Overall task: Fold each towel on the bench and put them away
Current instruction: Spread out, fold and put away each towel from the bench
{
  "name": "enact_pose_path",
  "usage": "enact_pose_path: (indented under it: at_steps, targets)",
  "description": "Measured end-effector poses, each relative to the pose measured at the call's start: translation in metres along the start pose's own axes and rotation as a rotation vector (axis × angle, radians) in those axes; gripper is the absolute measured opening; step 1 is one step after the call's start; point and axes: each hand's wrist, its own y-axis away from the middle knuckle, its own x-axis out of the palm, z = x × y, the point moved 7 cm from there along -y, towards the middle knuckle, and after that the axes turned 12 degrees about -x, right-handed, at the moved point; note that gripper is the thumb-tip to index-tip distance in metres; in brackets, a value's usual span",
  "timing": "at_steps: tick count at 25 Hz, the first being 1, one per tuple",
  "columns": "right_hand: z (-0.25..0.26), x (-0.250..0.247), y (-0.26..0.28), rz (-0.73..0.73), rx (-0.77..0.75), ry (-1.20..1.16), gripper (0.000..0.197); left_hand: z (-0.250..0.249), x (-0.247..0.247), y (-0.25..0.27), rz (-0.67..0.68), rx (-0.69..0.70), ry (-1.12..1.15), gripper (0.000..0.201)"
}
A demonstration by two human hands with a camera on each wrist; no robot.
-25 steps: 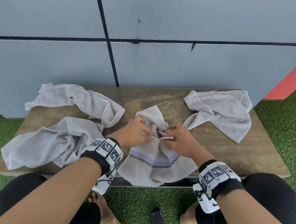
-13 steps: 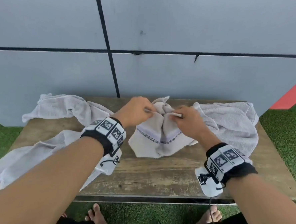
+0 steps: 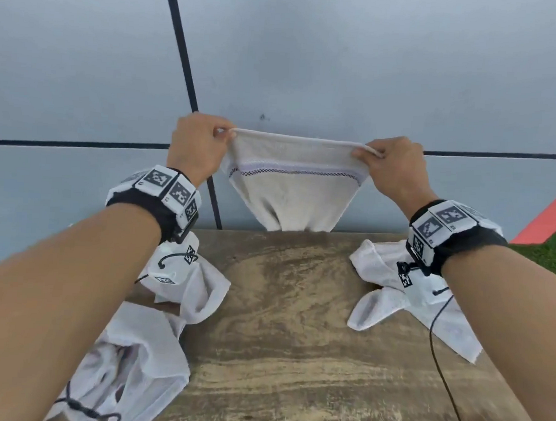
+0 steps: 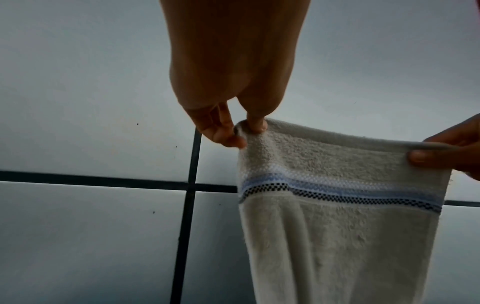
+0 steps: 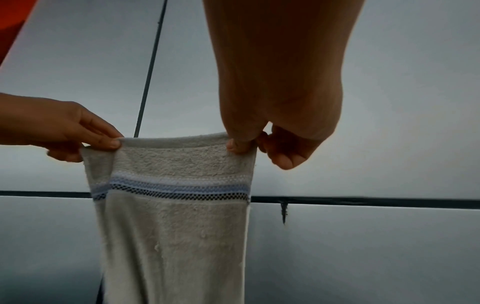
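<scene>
A cream towel (image 3: 292, 191) with a blue and black checked band hangs in the air above the far edge of the wooden bench (image 3: 279, 324). My left hand (image 3: 198, 142) pinches its top left corner (image 4: 246, 131) between thumb and fingers. My right hand (image 3: 392, 163) pinches the top right corner (image 5: 241, 144). The top hem is stretched almost straight between the two hands. The towel (image 4: 337, 226) narrows downward, and its lower end reaches the bench's back edge. Both wrist views show the same towel (image 5: 176, 226) hanging against the grey wall.
Two crumpled white towels (image 3: 187, 286) (image 3: 130, 370) lie on the bench's left side, another (image 3: 392, 295) on the right. A grey panelled wall (image 3: 311, 66) stands close behind the bench. Green turf (image 3: 554, 246) and a red strip (image 3: 550, 214) show at the far right.
Both hands lifted the towel off the bench and moved apart, spreading its bunched top edge out flat. The head view has moved up and closer to the wall.
</scene>
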Motion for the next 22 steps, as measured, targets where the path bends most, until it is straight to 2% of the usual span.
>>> enact_pose_path:
  at_steps: [2,4,6,10,13,15,17,19,22]
  targets:
    - [0.000,0.006,-0.007,0.022,0.039,0.022,0.039,0.004,0.003,-0.003,0.034,-0.052,0.074,0.020]
    - [-0.001,0.014,-0.011,0.058,0.077,-0.060,0.032,0.016,0.009,-0.006,0.102,-0.171,0.198,0.017]
    - [-0.001,0.019,-0.014,0.061,0.115,-0.161,0.023,0.026,0.013,-0.009,0.132,-0.216,0.277,0.014]
    - [0.010,0.011,-0.018,-0.002,0.011,-0.107,0.018,0.021,0.007,-0.012,0.080,-0.088,0.247,0.014]
    - [0.011,0.000,-0.013,-0.093,-0.028,-0.158,0.019,0.008,0.000,-0.008,0.046,0.025,0.238,0.013]
    - [0.006,0.006,-0.009,0.000,-0.022,-0.135,0.021,0.008,0.005,-0.003,0.097,0.035,0.213,0.013]
    - [0.000,0.015,-0.002,0.130,0.002,-0.059,0.028,0.013,0.018,0.006,0.202,0.022,0.077,0.014]
    - [-0.004,0.015,0.007,0.149,0.023,-0.023,0.031,0.022,0.027,0.018,0.269,0.006,-0.002,0.013]
    - [-0.005,0.011,0.024,0.128,0.025,0.007,0.034,0.029,0.023,0.034,0.252,-0.015,-0.027,0.016]
